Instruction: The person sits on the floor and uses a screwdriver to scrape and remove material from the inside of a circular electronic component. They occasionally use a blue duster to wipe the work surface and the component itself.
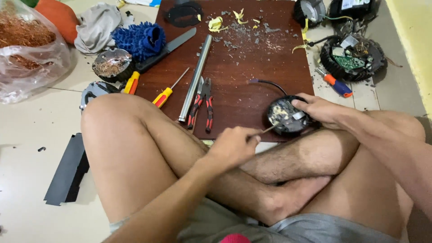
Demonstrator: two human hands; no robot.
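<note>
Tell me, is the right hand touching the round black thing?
Touching. The head view shows the right hand gripping the round black part at its far rim.

Board (252, 85) dark polished wood; pipe (196, 76) shiny metal; mitt (141, 40) fuzzy blue cloth; floor (27, 171) glossy tile.

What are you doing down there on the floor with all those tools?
A person sits cross-legged at a wooden board. The right hand steadies a round black part on the board's edge. The left hand pokes a thin tool into it. Pliers, a metal tube and screwdrivers lie nearby.
</note>
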